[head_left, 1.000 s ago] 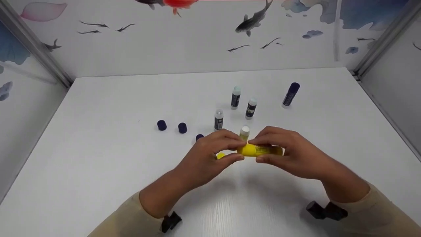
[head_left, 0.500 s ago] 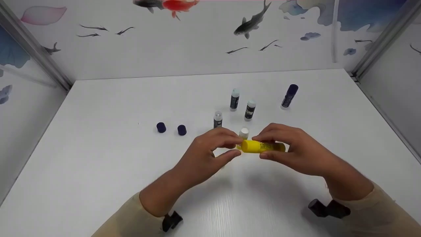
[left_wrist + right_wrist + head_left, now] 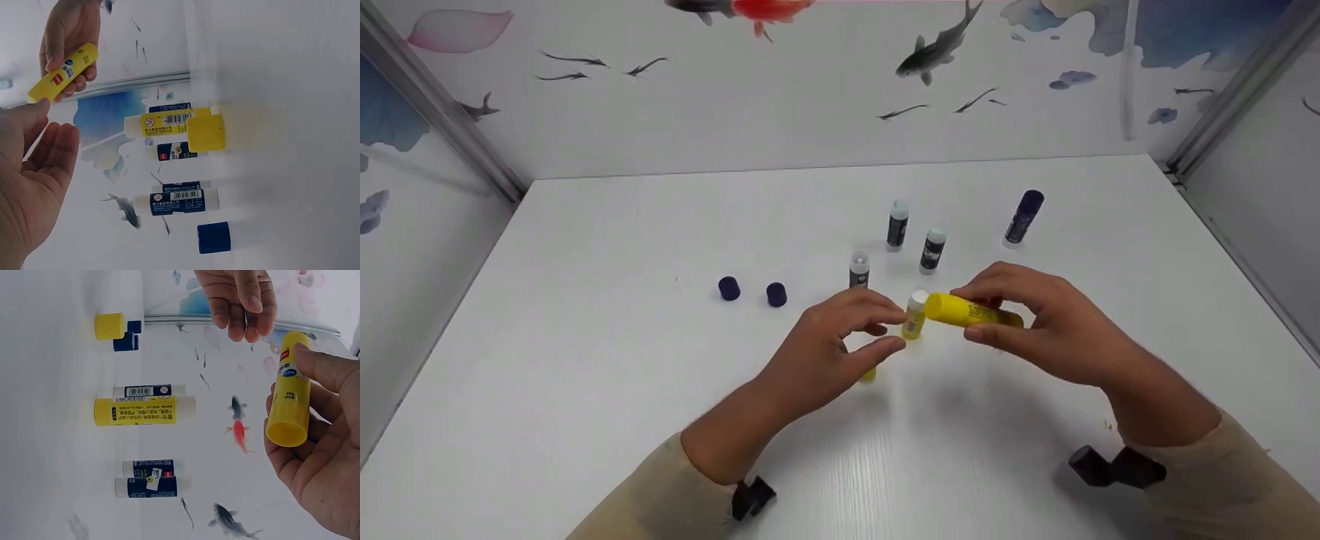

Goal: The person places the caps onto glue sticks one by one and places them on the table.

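Observation:
My right hand point(image 3: 1050, 326) pinches a capped yellow glue stick point(image 3: 967, 310) between thumb and fingers, held above the table and tilted. In the right wrist view that yellow stick point(image 3: 289, 394) lies across the fingers. Curved and apart, the thumb and fingers of my left hand point(image 3: 829, 352) hold nothing. An uncapped yellow glue stick point(image 3: 914, 319) stands upright between the hands. A yellow cap point(image 3: 868, 375) is partly hidden below the left hand; the left wrist view shows this cap point(image 3: 206, 133) whole.
Uncapped dark blue glue sticks stand beyond the hands: one point(image 3: 859, 270) behind the left hand, two point(image 3: 897, 225) point(image 3: 932, 251) farther back. A capped blue stick point(image 3: 1024, 217) stands at the back right. Dark blue caps point(image 3: 729, 288) point(image 3: 776, 294) sit to the left. Printed panels border the table.
The right hand has moved right and away from the body with the yellow stick. The left hand has let go of that stick's end, and the two hands are farther apart.

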Demonstrator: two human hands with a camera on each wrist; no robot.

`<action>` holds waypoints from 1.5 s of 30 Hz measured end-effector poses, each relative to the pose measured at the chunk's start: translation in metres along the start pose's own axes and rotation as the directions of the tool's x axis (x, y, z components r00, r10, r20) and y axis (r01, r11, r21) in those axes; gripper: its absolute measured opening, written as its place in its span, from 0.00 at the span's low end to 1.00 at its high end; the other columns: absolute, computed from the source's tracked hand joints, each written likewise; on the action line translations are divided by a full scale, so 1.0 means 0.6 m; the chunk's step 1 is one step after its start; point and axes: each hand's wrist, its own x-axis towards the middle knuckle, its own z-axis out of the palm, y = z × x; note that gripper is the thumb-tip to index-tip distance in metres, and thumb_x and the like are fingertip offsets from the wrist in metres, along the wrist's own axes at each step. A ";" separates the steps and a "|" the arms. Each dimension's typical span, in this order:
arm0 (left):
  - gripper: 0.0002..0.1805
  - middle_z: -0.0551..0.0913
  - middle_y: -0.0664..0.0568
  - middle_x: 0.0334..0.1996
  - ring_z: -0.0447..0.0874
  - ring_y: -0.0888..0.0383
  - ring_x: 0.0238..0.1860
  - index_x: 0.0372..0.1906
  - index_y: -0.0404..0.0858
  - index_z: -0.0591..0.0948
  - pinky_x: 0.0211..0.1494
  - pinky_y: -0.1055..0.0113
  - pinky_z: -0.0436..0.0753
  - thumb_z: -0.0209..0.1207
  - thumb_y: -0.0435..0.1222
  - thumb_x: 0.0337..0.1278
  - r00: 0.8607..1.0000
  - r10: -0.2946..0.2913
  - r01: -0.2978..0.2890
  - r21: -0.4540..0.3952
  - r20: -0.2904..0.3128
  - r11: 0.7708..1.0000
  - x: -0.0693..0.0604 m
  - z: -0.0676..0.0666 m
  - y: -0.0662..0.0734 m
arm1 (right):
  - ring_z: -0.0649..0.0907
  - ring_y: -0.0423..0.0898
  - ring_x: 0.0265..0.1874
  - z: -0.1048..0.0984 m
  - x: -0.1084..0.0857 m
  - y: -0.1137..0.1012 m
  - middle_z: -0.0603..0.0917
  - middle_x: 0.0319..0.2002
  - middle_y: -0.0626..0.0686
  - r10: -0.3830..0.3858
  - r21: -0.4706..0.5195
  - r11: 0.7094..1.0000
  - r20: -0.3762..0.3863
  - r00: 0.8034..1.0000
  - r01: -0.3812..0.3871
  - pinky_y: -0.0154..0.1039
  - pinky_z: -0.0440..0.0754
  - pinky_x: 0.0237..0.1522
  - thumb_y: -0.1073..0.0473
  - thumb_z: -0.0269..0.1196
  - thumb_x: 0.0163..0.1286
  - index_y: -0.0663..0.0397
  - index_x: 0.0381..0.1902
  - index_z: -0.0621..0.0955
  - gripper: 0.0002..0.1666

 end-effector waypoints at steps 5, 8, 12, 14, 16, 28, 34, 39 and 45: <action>0.16 0.87 0.51 0.54 0.88 0.58 0.56 0.58 0.40 0.88 0.58 0.68 0.90 0.71 0.33 0.67 1.000 -0.018 0.018 0.025 0.018 1.000 -0.001 0.001 -0.006 | 0.83 0.39 0.45 -0.006 0.003 0.007 0.87 0.49 0.40 0.037 -0.020 0.999 -0.081 0.996 -0.039 0.23 0.82 0.50 0.66 0.74 0.68 0.44 0.60 0.87 0.24; 0.16 0.87 0.50 0.54 0.87 0.57 0.56 0.57 0.39 0.88 0.59 0.64 0.91 0.71 0.33 0.67 1.000 -0.023 0.022 0.024 0.018 0.999 -0.001 0.000 -0.011 | 0.83 0.38 0.47 -0.010 0.005 0.012 0.87 0.50 0.41 0.068 -0.010 0.998 -0.139 0.988 -0.070 0.20 0.80 0.54 0.66 0.73 0.69 0.47 0.60 0.87 0.23; 0.15 0.87 0.50 0.54 0.87 0.57 0.56 0.57 0.40 0.88 0.59 0.68 0.90 0.70 0.33 0.67 0.999 -0.035 0.034 0.031 0.020 0.999 -0.001 0.000 -0.018 | 0.83 0.39 0.48 -0.018 0.008 0.021 0.86 0.50 0.41 0.103 0.030 0.995 -0.208 0.973 -0.098 0.18 0.79 0.57 0.68 0.72 0.70 0.52 0.60 0.87 0.21; 0.15 0.87 0.51 0.55 0.88 0.57 0.56 0.57 0.40 0.88 0.59 0.71 0.89 0.70 0.34 0.68 0.999 -0.043 0.042 0.038 0.024 0.998 0.000 -0.001 -0.019 | 0.83 0.40 0.48 -0.021 0.009 0.027 0.86 0.50 0.41 0.126 0.070 0.991 -0.235 0.964 -0.112 0.19 0.80 0.57 0.68 0.71 0.71 0.54 0.59 0.87 0.20; 0.15 0.87 0.51 0.55 0.88 0.58 0.56 0.58 0.41 0.88 0.59 0.72 0.88 0.70 0.34 0.68 0.998 -0.050 0.049 0.044 0.029 0.998 0.000 -0.001 -0.020 | 0.83 0.41 0.48 -0.023 0.009 0.032 0.86 0.51 0.41 0.152 0.106 0.986 -0.254 0.955 -0.129 0.19 0.80 0.57 0.68 0.70 0.72 0.56 0.59 0.87 0.19; 0.18 0.87 0.51 0.57 0.88 0.54 0.58 0.60 0.40 0.86 0.61 0.71 0.88 0.70 0.35 0.69 0.989 -0.124 0.119 0.060 0.087 0.991 0.003 0.000 -0.025 | 0.82 0.45 0.47 -0.033 0.009 0.063 0.85 0.51 0.44 0.272 0.223 0.953 -0.322 0.907 -0.206 0.23 0.86 0.49 0.64 0.67 0.77 0.59 0.63 0.84 0.19; 0.19 0.86 0.49 0.58 0.88 0.49 0.59 0.62 0.38 0.85 0.62 0.61 0.89 0.69 0.34 0.69 0.986 -0.125 0.121 0.042 0.109 0.992 0.001 -0.002 -0.029 | 0.84 0.46 0.48 -0.042 0.016 0.084 0.86 0.53 0.47 0.321 0.338 0.919 -0.351 0.880 -0.201 0.24 0.87 0.50 0.63 0.67 0.76 0.60 0.63 0.83 0.20; 0.18 0.86 0.49 0.58 0.87 0.48 0.59 0.62 0.39 0.85 0.63 0.55 0.89 0.69 0.35 0.70 0.984 -0.134 0.131 0.032 0.121 0.991 0.002 -0.003 -0.033 | 0.82 0.47 0.48 -0.048 0.021 0.101 0.85 0.53 0.48 0.364 0.400 0.894 -0.383 0.849 -0.203 0.24 0.87 0.51 0.61 0.68 0.76 0.59 0.64 0.83 0.21; 0.20 0.85 0.51 0.60 0.87 0.48 0.61 0.64 0.41 0.85 0.66 0.54 0.88 0.69 0.36 0.70 0.968 -0.200 0.196 0.038 0.151 0.980 0.003 -0.006 -0.032 | 0.81 0.47 0.49 -0.055 0.030 0.122 0.85 0.52 0.47 0.444 0.507 0.838 -0.416 0.793 -0.203 0.23 0.86 0.52 0.58 0.72 0.73 0.57 0.62 0.84 0.22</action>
